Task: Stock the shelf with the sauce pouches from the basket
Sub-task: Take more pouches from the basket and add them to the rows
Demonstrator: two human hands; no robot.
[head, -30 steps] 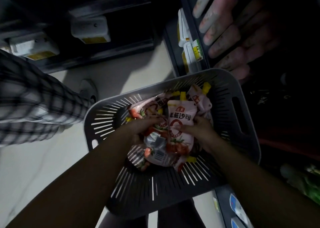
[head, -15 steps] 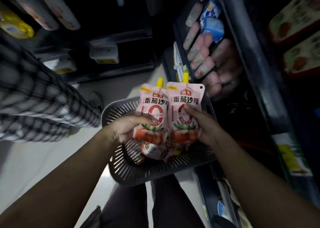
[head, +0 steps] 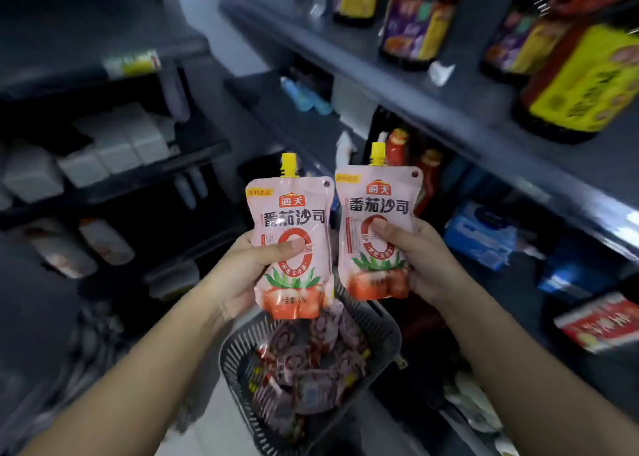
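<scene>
- Pouches: two are up, one in each of the hands, both upright with yellow spouts on top, side by side and just apart.
- Left hand [head: 238, 275] is closed around the left pouch [head: 292, 244], thumb across its front.
- Right hand [head: 420, 258] is closed around the right pouch [head: 378, 234], thumb on its front.
- Basket [head: 383, 331] sits below the hands, with more pouches [head: 311, 369] heaped in it.
- Shelf [head: 484, 134] runs up and right of the basket; red bottles [head: 397, 147] stand behind the right pouch.
- Right hand is nearer the shelf, so its pouch likely goes in first, long axis kept vertical.
</scene>
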